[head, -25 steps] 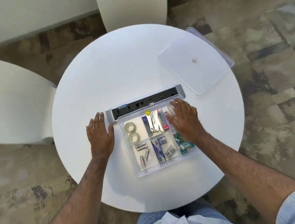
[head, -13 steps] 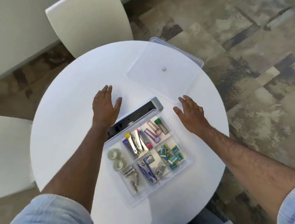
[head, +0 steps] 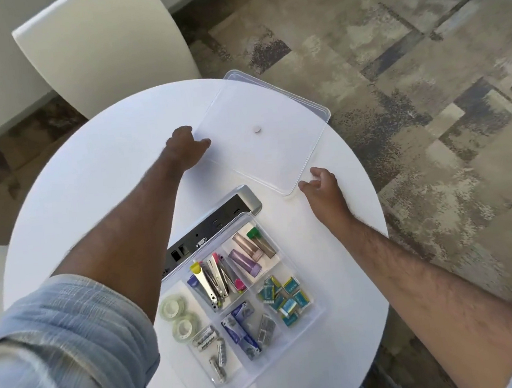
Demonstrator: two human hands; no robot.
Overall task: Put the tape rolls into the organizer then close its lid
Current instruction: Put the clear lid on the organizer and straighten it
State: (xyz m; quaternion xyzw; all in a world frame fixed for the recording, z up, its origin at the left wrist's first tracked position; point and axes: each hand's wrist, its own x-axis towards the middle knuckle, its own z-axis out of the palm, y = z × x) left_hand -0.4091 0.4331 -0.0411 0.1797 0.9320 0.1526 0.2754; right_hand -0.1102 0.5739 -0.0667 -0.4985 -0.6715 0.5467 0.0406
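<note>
A clear plastic organizer [head: 313,318] with several compartments lies on the round white table [head: 91,165], uncovered. Two clear tape rolls [head: 178,316] rest in its left compartment, next to staplers, batteries and small boxes. The clear lid [head: 275,148] with a small white knob lies flat at the table's far edge, partly overhanging it. My left hand [head: 187,148] touches the lid's left edge, fingers curled at it. My right hand [head: 322,185] is at the lid's near corner, fingers apart and bent, touching or almost touching it.
A grey power strip [head: 214,228] lies just behind the organizer, partly under my left forearm. A white chair [head: 102,40] stands beyond the table, another at the left edge. Patterned carpet surrounds the table.
Both hands left the organizer and reached forward to the lid's edges. The camera view swung toward the lid at the table's far right.
</note>
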